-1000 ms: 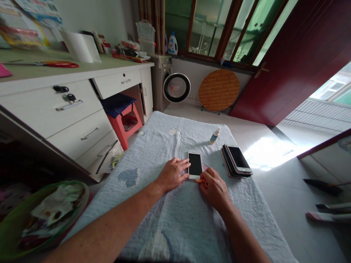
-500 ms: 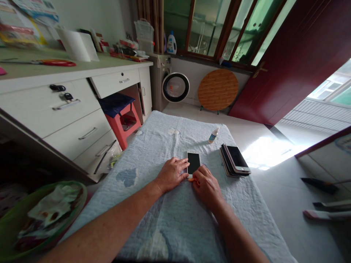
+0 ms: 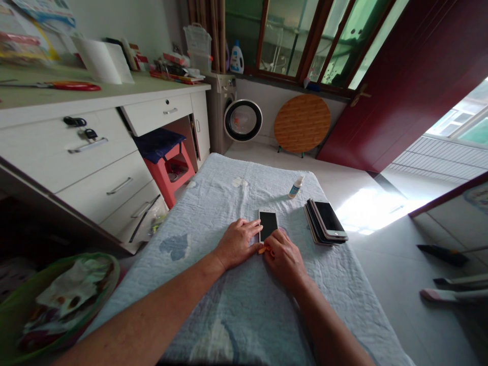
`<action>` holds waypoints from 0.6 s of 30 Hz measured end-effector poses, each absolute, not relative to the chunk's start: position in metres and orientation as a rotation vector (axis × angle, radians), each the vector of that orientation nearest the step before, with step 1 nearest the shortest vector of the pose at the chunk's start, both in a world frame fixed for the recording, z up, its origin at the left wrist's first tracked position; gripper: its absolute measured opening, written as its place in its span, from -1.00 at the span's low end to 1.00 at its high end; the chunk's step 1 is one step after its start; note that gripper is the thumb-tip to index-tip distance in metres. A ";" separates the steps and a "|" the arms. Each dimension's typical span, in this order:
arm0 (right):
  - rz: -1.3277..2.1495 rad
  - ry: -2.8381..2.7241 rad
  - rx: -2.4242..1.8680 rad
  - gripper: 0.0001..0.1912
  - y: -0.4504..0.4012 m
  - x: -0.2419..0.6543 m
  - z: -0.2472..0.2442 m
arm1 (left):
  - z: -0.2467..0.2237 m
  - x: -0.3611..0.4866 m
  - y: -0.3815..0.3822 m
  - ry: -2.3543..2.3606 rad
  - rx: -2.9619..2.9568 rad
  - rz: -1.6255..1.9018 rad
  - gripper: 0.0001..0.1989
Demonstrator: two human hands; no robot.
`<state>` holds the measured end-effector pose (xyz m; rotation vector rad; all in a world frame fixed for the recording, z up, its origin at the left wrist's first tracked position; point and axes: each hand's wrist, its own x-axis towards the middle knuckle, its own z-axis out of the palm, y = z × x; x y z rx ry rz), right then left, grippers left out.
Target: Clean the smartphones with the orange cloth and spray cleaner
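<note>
A white smartphone [image 3: 269, 221] with a dark screen lies face up on the cloth-covered table. My left hand [image 3: 239, 244] rests at its left side, fingers stretched out with the tips on the phone's edge and the thumb near its lower corner. Over the phone's bottom end is my right hand [image 3: 284, 256], its fingers pinched round a small orange piece [image 3: 263, 249]. Most of that piece is hidden, so its kind does not show. The right hand also covers the phone's lower right part.
Right of my hands sits a stack of phones [image 3: 326, 222]. A small spray bottle [image 3: 296, 187] stands behind it. The patterned blue cloth [image 3: 213, 203] covers the table. A green basket [image 3: 110, 290] stands at lower left, a drawer desk [image 3: 95, 168] beyond.
My right hand has shifted slightly left along the phone's bottom edge with the orange piece. The left hand and phone stay in place; the view has moved slightly.
</note>
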<state>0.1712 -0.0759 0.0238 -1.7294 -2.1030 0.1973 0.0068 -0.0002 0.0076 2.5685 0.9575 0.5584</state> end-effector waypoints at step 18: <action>0.252 -1.914 -1.891 -0.92 -0.085 0.210 0.021 | 0.010 0.007 -0.002 0.966 2.598 0.558 -0.49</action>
